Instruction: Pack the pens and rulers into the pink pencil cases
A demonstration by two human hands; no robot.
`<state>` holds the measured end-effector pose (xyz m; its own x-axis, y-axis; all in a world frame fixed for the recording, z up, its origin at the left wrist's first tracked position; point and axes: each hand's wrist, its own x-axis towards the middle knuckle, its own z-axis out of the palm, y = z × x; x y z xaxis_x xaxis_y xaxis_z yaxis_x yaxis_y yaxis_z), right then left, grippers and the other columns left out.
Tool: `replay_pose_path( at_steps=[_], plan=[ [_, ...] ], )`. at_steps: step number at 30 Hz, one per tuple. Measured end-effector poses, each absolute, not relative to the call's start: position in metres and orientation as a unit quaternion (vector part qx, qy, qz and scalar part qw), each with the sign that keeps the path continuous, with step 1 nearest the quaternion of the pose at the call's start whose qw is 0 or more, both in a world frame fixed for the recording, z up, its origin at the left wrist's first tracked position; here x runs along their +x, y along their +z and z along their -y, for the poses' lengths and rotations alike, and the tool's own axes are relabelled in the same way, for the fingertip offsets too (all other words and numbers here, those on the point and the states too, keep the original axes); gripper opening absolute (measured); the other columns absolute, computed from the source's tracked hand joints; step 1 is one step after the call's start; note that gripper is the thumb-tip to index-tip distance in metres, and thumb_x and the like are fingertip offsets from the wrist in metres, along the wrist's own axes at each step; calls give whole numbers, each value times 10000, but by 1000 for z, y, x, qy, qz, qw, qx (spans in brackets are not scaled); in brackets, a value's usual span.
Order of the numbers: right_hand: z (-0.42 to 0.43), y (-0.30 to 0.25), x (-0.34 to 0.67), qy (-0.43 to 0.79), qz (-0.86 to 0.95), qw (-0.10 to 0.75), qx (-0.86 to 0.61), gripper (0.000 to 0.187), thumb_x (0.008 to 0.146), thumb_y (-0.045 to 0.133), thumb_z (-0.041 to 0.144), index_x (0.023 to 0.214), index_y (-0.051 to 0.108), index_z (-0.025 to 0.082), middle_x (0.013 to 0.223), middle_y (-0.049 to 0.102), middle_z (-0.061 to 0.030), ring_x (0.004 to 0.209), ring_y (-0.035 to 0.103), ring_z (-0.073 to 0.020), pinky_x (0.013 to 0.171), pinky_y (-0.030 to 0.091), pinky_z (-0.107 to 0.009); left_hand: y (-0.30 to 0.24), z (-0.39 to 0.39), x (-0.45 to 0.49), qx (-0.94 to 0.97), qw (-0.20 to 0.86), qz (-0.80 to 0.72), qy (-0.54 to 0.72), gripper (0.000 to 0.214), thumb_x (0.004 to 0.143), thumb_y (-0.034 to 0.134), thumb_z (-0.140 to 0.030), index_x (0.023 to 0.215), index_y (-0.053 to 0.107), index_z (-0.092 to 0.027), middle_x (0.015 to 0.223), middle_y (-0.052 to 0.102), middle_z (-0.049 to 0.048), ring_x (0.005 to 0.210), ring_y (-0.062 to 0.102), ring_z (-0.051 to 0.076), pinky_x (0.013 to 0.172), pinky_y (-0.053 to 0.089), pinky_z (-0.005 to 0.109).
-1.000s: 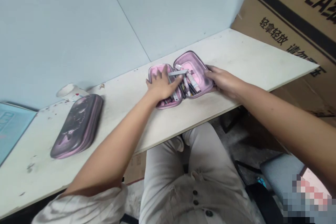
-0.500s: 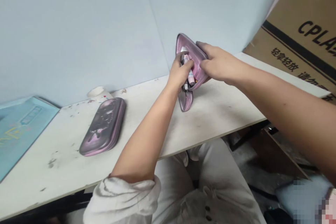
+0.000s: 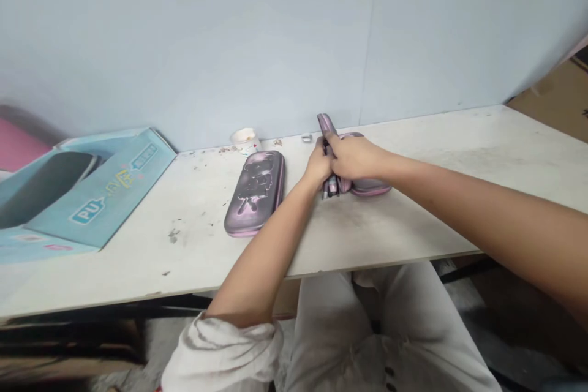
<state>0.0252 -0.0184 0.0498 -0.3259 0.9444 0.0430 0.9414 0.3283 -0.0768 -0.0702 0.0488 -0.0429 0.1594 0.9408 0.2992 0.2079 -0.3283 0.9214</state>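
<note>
The case is half folded, I judge — left hand and right hand both clasp it between them, pens poking out beneath. Shutting it fully calls for the pens tucked inside first.

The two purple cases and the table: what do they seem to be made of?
Lying case: looks like a moulded hard shell, maybe EVA foam or faux leather, with a metallic lilac sheen and an embossed figure on the lid. Held case: the same shimmery shell, from what shows. Table: seems to be a thin white-laminated board, matt, scuffed and stained.
</note>
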Motion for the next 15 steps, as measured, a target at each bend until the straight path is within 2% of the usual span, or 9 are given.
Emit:
replay_pose_path(
  at_steps=[2, 4, 7, 9, 12, 15],
  plan=[
    [19, 43, 21, -2, 822, 29, -569, 634, 776, 422, 214, 1380, 242, 141, 994, 636, -173, 856, 603, -285, 681, 430, -345, -45, -50, -78, 713, 319, -471, 411, 375, 762, 500, -250, 1115, 481, -125, 1032, 617, 116, 948, 572, 228, 836, 436, 325],
    [19, 39, 19, -21, 820, 24, -572, 607, 796, 417, 246, 1379, 263, 184, 1039, 612, -180, 878, 591, -294, 687, 428, -356, -45, -48, -83, 762, 245, -502, 329, 350, 756, 492, -225, 1087, 519, -118, 1016, 620, 141, 932, 578, 262, 825, 432, 357],
    [17, 38, 23, -53, 810, 21, -584, 553, 803, 424, 269, 1343, 343, 184, 1090, 573, -200, 914, 570, -303, 701, 425, -359, -43, -41, -88, 805, 127, -527, 242, 358, 736, 497, -200, 1086, 545, -142, 1111, 575, 156, 999, 542, 292, 866, 405, 395],
    [14, 39, 33, -70, 800, 21, -595, 543, 804, 427, 268, 1335, 359, 176, 1073, 573, -203, 906, 568, -298, 701, 423, -355, -42, -34, -89, 814, 65, -538, 210, 377, 742, 488, -204, 1114, 540, -178, 1185, 537, 131, 1063, 496, 295, 902, 381, 407],
    [10, 41, 57, -82, 778, 28, -622, 557, 811, 409, 249, 1356, 329, 167, 1036, 584, -206, 874, 576, -298, 695, 422, -366, -39, -27, -89, 815, 17, -554, 172, 360, 778, 448, -226, 1126, 542, -217, 1191, 534, 95, 1092, 462, 289, 914, 364, 423],
    [6, 42, 91, -87, 749, 50, -655, 575, 800, 399, 213, 1368, 314, 170, 1040, 588, -207, 865, 583, -306, 702, 425, -382, -34, -25, -85, 811, 4, -564, 153, 353, 795, 414, -216, 1122, 548, -216, 1164, 543, 98, 1086, 461, 277, 899, 371, 417]
  ],
)
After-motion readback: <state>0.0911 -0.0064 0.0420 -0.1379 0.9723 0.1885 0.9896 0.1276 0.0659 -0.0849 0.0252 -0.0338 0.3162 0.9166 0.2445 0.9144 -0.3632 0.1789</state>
